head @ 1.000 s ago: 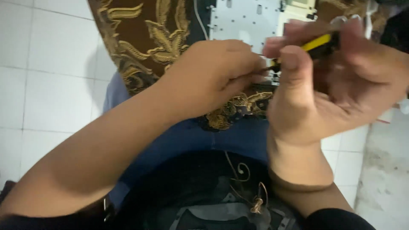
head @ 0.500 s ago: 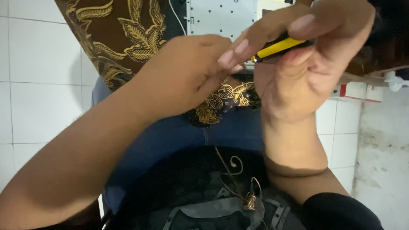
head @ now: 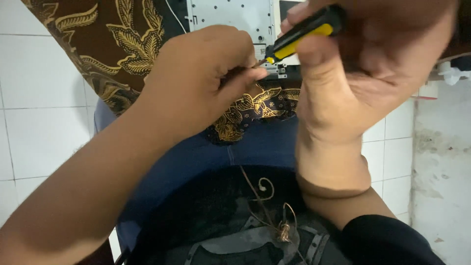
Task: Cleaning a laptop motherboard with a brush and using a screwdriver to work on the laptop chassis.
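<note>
My right hand (head: 368,73) grips a yellow and black screwdriver (head: 301,35) by its handle, near the top of the head view. The metal shaft points left into my left hand (head: 196,81), whose curled fingers pinch around the tip. What the left fingers hold besides the tip is hidden. Behind both hands lies a flat light grey metal device panel (head: 230,17) with small holes, resting on a brown cloth with gold leaf patterns (head: 117,44) over my lap.
White floor tiles (head: 44,98) lie to the left, and a rough grey concrete floor patch (head: 441,172) to the right. My blue trousers (head: 255,147) and dark shirt with a thin cord (head: 260,206) fill the lower middle.
The view has shifted so both hands sit higher and closer. My right hand has tilted the screwdriver handle up while my left hand stays closed around its tip.
</note>
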